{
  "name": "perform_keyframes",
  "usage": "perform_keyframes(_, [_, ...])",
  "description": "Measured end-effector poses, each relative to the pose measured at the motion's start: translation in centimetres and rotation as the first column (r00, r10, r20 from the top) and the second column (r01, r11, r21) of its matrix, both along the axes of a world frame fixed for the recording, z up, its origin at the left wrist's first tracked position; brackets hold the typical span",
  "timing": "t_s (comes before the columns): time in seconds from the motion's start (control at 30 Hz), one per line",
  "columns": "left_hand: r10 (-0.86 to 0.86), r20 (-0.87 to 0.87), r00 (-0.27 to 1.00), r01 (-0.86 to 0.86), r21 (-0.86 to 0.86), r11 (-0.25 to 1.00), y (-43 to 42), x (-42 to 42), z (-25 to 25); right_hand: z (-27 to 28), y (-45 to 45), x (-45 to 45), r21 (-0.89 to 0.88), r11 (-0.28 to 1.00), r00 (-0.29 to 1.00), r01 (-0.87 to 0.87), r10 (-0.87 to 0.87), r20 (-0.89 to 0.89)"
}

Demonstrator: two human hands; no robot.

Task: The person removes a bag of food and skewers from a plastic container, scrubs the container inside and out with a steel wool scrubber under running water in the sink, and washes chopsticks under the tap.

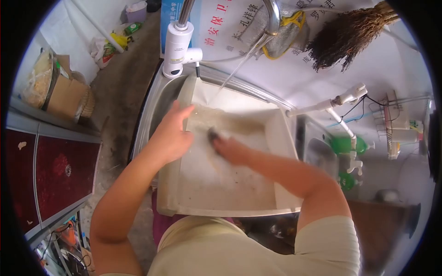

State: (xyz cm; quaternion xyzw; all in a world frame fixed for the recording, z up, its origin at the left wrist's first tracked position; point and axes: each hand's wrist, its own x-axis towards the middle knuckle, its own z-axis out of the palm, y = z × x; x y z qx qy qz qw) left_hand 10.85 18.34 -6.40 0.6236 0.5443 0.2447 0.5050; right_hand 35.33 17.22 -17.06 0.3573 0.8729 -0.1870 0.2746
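Observation:
A large white plastic tub (177, 193) lies tilted across the sink, its inside wet and stained with brownish dirt. My left hand (175, 135) grips the tub's left wall, thumb and forefinger apart over the rim. Inside the tub, my right hand (232, 151) presses a small dark object (212, 135) against the bottom; motion blurs both, and I cannot make out its kind. From the curved metal faucet (273, 20) a thin stream of water (237, 69) runs into the tub's far end.
A white water heater tap (178, 48) stands behind the tub's far left corner. A white pipe (322, 106) with a valve juts in at right. A twig broom (352, 37) and silvery mitts (276, 34) hang at the back. Cardboard (66, 97) and a red cabinet (66, 172) stand left.

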Motion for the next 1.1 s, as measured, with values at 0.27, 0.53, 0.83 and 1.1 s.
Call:
perform_keyframes(0.27, [0.002,-0.006,1.000,-0.002,-0.043,0.999,0.2,-0.1,0.9,-2.0,4.0,4.3,0.155,0.854,0.857,0.497,-0.511,0.071])
perform_keyframes(0.53, [0.000,-0.013,1.000,0.000,0.015,1.000,-0.1,-0.2,0.3,7.2,-6.2,-6.2,-0.112,0.941,0.828,-0.320,0.220,-0.515])
perform_keyframes(0.83, [-0.010,0.052,0.999,0.009,0.004,1.000,0.0,-0.1,0.2,5.4,-4.3,-3.8,0.031,0.989,0.949,0.142,-0.127,-0.288])
perform_keyframes(1.1, [0.042,0.073,0.996,-0.032,-0.137,0.990,0.1,0.3,1.6,7.3,-8.4,-6.7,-0.137,0.942,0.797,-0.307,0.175,-0.579])
